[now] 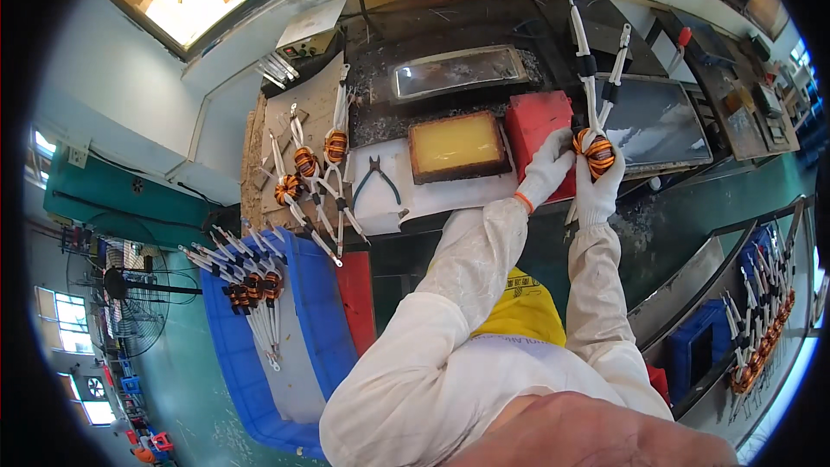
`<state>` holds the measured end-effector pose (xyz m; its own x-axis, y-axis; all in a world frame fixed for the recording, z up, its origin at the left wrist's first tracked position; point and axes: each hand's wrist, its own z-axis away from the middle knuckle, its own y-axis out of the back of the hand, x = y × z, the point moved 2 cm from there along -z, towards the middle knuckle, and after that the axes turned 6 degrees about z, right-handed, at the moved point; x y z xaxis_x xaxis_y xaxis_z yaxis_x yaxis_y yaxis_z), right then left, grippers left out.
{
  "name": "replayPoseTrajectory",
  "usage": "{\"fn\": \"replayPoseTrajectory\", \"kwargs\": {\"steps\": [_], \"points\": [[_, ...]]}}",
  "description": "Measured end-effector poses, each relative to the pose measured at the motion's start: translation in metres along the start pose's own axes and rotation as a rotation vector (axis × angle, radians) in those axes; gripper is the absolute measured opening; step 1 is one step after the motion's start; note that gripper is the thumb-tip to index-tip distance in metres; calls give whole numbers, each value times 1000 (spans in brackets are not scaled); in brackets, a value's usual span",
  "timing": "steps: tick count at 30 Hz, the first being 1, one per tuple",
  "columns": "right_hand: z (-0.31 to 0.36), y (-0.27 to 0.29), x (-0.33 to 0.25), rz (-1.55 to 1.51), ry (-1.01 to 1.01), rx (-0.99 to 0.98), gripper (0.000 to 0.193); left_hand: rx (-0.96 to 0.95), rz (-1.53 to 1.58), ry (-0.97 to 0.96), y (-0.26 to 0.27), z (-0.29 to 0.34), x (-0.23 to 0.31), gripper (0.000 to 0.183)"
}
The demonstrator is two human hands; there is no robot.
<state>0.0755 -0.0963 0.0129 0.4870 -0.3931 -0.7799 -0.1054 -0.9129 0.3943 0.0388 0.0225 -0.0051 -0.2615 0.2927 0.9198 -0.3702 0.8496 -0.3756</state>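
Both of my hands wear white gloves. My right hand [599, 192] is closed round a toroidal coil [594, 154] wound in orange-brown wire. White-sleeved leads [581, 30] with metal lugs rise from the coil toward the far side. My left hand [548, 164] meets the coil's left side, fingers curled in against it; the fingertips are partly hidden. Beside that hand stands a red box [538, 125]. A brown-rimmed tray of yellow material [456, 149] lies just left of the box.
Green-handled pliers [377, 183] lie on white paper. Several similar coils [305, 161] rest on a board at left. More fill a blue bin [229, 355] below and a rack [765, 337] at right. A rectangular pot [458, 72] and a dark-topped tray [655, 121] occupy the bench's far side.
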Motion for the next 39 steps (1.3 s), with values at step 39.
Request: {"fn": "replayPoseTrajectory", "kwargs": {"steps": [39], "points": [[1, -1, -6, -23, 30, 28, 66, -2, 23, -22, 2, -3, -3, 48]]}}
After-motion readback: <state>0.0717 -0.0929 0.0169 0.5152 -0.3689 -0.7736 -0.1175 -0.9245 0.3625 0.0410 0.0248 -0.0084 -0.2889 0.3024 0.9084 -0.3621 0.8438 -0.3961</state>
